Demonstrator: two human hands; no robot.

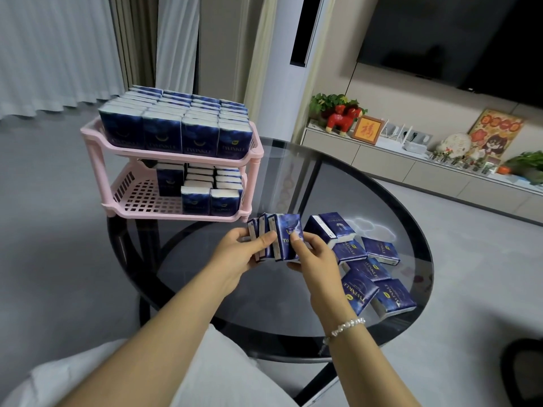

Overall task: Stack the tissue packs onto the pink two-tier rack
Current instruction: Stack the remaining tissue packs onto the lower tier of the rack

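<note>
Held bundle (274, 239): tissue packs upright on edge, gripped between left hand (244, 254) and right hand (308, 257) above desk (323, 183). Pink rack (173, 160): far-left; lower tier part-filled, left side vacant; left hand nearer.

Glossy film wrap on the tissue packs (283, 236), deep blue and catching the light, with pale matt edges showing white along the sides. The loose packs (379, 289) shine the same way, the wrap slightly crinkled. The rack (101, 148) is smooth pink plastic with a soft sheen, its lower tier (141, 198) a moulded open grid. Under it all, the desk (338, 183) is dark smoked glass, slick and reflective, rimmed in black. A bracelet (346, 326) of glinting clear beads on the right wrist.
</note>
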